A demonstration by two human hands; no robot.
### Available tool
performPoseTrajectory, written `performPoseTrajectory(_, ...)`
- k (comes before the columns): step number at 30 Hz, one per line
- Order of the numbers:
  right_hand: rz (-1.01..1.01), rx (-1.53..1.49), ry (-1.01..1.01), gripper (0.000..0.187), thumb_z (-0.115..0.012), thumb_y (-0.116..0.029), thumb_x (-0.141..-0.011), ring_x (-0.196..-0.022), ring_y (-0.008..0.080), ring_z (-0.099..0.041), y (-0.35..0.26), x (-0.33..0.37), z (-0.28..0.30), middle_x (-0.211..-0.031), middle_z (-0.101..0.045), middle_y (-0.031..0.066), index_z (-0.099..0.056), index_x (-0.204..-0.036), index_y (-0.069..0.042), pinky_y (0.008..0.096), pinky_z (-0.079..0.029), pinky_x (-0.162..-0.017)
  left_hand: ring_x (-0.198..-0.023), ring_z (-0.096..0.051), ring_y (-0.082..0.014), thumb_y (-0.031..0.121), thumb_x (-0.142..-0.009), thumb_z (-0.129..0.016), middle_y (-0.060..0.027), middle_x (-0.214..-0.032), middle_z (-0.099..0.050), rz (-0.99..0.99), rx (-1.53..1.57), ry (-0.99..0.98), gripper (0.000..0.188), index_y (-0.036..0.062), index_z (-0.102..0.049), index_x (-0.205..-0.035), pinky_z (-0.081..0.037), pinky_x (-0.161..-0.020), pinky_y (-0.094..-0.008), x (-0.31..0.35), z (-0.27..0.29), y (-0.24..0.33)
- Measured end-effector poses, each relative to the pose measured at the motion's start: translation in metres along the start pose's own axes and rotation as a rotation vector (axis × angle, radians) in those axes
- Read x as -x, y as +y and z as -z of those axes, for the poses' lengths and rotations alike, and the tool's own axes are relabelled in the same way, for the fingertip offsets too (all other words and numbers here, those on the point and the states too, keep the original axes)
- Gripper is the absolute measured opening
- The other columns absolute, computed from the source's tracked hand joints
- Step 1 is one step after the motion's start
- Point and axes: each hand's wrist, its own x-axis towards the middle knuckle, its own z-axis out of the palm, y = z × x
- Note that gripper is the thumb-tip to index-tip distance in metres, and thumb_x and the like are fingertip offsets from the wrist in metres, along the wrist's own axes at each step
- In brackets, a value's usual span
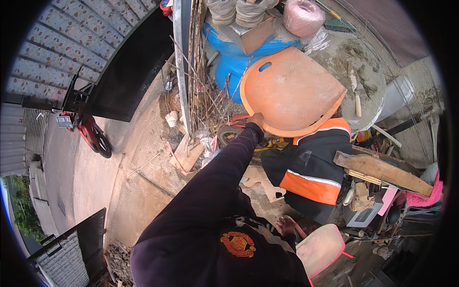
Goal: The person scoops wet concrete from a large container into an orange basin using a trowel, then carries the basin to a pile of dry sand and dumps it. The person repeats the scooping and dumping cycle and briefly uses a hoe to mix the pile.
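My left arm reaches forward, and my left hand (256, 119) is closed on the near left edge of an orange plastic tray (291, 91), dusty, with a rounded rim, a pointed end and a slot-shaped handle hole. The tray lies tilted over a black and orange jacket (311, 172) with pale reflective stripes. Close to my body, my right hand (285, 225) has curled fingers, beside a chair (320, 251) with a pale worn seat and red tube frame. Whether it holds anything is hidden.
A trowel (356, 93) lies on a cement-crusted round surface (377, 62). Beyond the tray are a blue plastic-wrapped bundle (227, 60) and a pink twine roll (304, 18). Thin sticks (193, 62) stand left. Boards (382, 172) and clutter fill the right; a red motorbike (88, 131) stands far left.
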Motion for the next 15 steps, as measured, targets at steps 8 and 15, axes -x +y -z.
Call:
performPoseTrajectory(8,0.271,0.037,-0.108,0.027,-0.049,-0.021,-0.09,-0.071,0.0178,-0.057,-0.054,0.017,0.004,-0.087,-0.052,0.0044,-0.052,-0.112,-0.007,0.0296,-0.049,-0.058,-0.085,-0.058,-0.0365,0.009,-0.071,-0.053,-0.0193,-0.107,-0.051,-0.029,-0.081,-0.05,0.046,-0.0004,-0.037,-0.113,-0.048,-0.069,-0.0572,-0.058,0.008,-0.01)
performPoseTrajectory(15,0.384,-0.118,0.282,0.018,-0.052,-0.019,-0.089,-0.073,0.0192,-0.061,-0.042,0.032,-0.006,-0.093,-0.06,0.0068,-0.053,-0.105,-0.011,0.0305,-0.049,-0.06,-0.075,-0.058,-0.0368,0.008,-0.07,-0.053,-0.0206,-0.09,-0.055,-0.029,0.006,-0.173,0.032,-0.0044,-0.046,-0.099,-0.05,-0.06,-0.0514,-0.012,-0.026,0.007)
